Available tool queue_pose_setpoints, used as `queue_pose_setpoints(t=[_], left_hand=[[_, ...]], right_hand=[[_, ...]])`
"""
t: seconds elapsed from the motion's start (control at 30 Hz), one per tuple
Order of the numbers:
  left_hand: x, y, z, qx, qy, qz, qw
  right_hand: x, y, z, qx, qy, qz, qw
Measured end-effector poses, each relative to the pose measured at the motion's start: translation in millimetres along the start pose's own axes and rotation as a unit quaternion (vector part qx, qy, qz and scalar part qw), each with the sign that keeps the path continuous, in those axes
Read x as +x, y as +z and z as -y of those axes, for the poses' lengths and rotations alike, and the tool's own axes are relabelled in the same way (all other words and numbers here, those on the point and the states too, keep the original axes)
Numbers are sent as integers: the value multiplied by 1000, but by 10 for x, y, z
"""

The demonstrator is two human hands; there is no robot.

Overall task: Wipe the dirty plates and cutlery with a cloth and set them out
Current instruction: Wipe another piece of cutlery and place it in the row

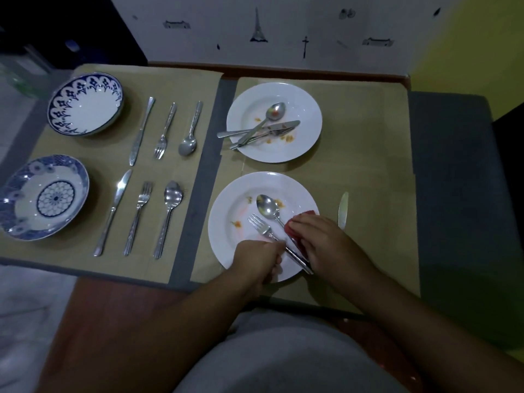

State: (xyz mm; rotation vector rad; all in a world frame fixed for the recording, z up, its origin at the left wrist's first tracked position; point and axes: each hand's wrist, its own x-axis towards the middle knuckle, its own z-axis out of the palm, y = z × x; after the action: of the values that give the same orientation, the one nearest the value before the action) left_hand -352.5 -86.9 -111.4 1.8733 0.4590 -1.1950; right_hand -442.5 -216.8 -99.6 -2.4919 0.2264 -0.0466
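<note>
Your left hand (pixel 256 259) pinches the steel fork (pixel 262 226); your right hand (pixel 323 242) grips the red cloth (pixel 293 232). The blue-patterned bowls (pixel 85 109) are laid out. The near round white plate (pixel 226 236) and the far white plate (pixel 306 109) are dirty.

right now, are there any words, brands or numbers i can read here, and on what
None can be read.
The wall stickers are pictures, a tower among them, not words.
The blue plates carry only patterns.
Any stamp on the cutlery is too small and blurred to tell.
</note>
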Motion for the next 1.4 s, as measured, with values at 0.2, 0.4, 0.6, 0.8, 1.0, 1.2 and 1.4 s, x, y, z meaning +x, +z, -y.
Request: queue_pose_setpoints(t=[0.2, 0.4, 0.6, 0.8, 1.0, 1.2, 1.4], left_hand=[[-32, 35, -111, -29, -19, -8, 999], [-110, -343, -141, 60, 69, 21, 996], [-135, -637, -99, 90, 108, 113, 984], [9, -910, -86, 138, 164, 129, 968], [141, -1176, -229, 76, 134, 184, 971], [301, -1421, -309, 139, 137, 233, 953], [309, -1350, -267, 105, 116, 180, 971]], right_hand=[[-75, 77, -64, 19, -4, 0, 1000], [-50, 56, -33, 80, 65, -99, 990], [233, 179, 316, 66, 14, -80, 994], [381, 358, 411, -6, 11, -3, 1000], [486, 470, 663, -32, 113, -61, 991], [559, 492, 794, -70, 130, -43, 988], [638, 224, 937, -69, 177, -156, 969]])
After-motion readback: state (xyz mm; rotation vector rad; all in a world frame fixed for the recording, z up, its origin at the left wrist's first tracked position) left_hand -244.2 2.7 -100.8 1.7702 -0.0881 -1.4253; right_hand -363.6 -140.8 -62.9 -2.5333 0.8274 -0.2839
